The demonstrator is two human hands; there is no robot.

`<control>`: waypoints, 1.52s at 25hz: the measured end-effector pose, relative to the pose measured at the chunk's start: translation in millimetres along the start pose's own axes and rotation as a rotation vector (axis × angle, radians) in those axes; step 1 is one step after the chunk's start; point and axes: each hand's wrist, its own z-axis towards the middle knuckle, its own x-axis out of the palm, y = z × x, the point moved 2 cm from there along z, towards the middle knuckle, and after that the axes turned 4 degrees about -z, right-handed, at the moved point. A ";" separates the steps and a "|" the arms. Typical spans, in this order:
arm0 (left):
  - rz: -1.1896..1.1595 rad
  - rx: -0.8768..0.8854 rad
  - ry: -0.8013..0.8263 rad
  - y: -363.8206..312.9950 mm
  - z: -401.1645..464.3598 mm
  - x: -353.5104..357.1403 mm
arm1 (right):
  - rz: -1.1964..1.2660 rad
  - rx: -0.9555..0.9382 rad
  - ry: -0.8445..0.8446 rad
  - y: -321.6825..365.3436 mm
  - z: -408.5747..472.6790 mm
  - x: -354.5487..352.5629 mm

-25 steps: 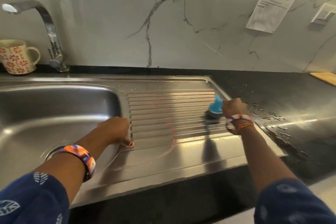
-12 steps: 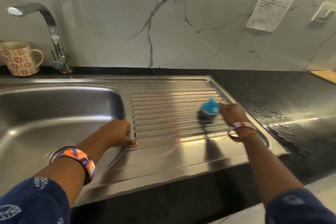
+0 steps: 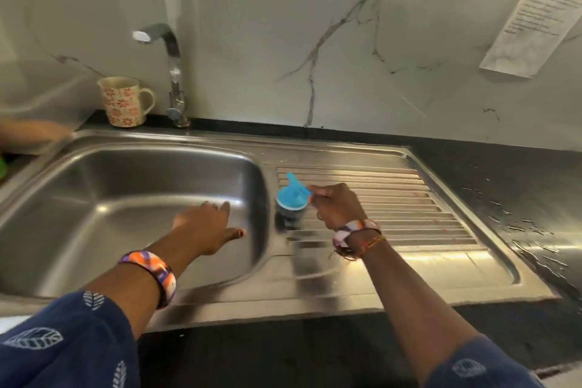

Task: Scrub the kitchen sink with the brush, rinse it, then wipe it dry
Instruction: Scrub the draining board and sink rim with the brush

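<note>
Right hand [image 3: 338, 206] gripped the blue-topped brush [image 3: 291, 198], bristles down on the left end of the ribbed drainboard [image 3: 409, 198], just beside the basin edge. Left hand [image 3: 204, 227] held nothing, fingers straight and spread, stretched over the right side of the sink [image 3: 110, 198] bowl; contact with the steel unclear. Hands apart. Tap [image 3: 170, 72] and flowered mug [image 3: 122, 101] stood behind the bowl on the black counter [image 3: 519, 183], wet on the right. Paper sheet [image 3: 532, 9] on the marble wall.
</note>
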 end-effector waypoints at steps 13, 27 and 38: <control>0.040 -0.610 -0.107 273.1 -103.7 -51.2 | 0.424 -0.319 0.472 303.9 24.6 222.4; 0.088 -0.537 -0.088 330.7 -108.0 -45.2 | -0.083 -0.650 0.489 374.4 30.3 335.0; -0.016 -0.544 -0.082 332.8 -109.5 -48.4 | 0.395 -0.199 0.524 361.1 35.6 350.5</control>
